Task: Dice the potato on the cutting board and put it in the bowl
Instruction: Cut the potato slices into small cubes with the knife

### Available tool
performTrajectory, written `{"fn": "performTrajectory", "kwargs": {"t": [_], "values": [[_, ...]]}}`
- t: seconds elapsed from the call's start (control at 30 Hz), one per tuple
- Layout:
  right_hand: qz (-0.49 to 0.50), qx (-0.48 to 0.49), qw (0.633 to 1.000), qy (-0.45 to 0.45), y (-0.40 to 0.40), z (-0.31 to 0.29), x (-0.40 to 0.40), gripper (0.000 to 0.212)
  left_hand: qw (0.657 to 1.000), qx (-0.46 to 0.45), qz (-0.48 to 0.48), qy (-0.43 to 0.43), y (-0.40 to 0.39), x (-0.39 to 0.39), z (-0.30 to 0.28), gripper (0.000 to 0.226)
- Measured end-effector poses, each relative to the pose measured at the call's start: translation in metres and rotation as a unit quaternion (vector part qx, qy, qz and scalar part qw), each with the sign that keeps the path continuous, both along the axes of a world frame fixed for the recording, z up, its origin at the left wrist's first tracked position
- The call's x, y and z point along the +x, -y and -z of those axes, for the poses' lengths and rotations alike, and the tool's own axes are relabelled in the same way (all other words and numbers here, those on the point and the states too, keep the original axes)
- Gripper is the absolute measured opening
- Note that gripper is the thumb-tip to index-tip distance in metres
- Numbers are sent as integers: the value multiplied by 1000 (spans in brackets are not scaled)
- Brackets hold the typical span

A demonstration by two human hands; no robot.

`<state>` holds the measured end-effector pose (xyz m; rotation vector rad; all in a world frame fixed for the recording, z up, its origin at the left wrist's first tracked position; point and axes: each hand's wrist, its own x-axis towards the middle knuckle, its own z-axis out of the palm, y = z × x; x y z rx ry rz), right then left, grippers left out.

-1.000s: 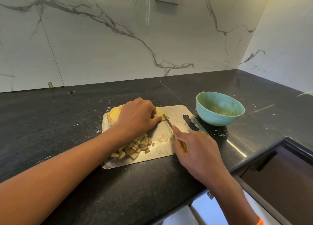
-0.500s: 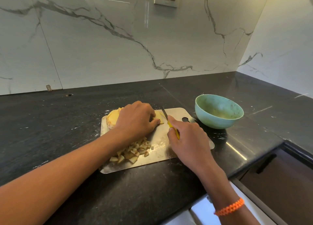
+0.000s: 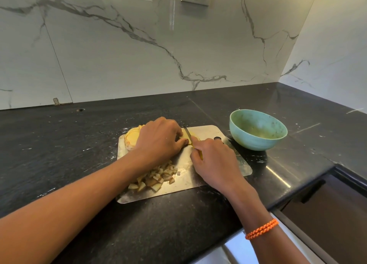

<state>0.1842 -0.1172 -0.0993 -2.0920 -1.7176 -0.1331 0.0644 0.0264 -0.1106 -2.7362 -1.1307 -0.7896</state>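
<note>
Slicing potato (image 3: pixel 188 137) mid-frame | left hand (image 3: pixel 158 142) pins it, fingers curled | right hand (image 3: pixel 213 162) grips knife (image 3: pixel 187 133) | keep fingertips tucked behind blade | bowl (image 3: pixel 258 129) right, empty of dice.

Soft, even daylight fills the scene, brighter on the right-hand wall (image 3: pixel 337 45). The glossy marble backsplash (image 3: pixel 119 55) carries faint vertical reflections, and bright streaks of glare lie on the black tabletop (image 3: pixel 278 176) near its front edge. The steel cutting board (image 3: pixel 198 180) shines dully. Wide-angle distortion bows the tabletop's edges; the near forearms look slightly soft.
</note>
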Motion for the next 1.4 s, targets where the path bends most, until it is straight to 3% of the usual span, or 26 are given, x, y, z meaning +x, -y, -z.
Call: {"fn": "performTrajectory", "kwargs": {"t": [0.4,0.77,1.03,1.4], "values": [[-30,-3,1000,-3,51,5,2,49,1000,3,-4,-4,2,0,-1,44],[-10,96,993,-75,49,12,7,45,1000,-19,10,3,3,-1,-4,34],[1,18,1000,-21,-6,3,1,45,1000,-24,0,2,-1,-2,-2,31],[-17,-10,1000,7,-1,4,2,43,1000,-26,-1,7,-5,-1,1,31]]}}
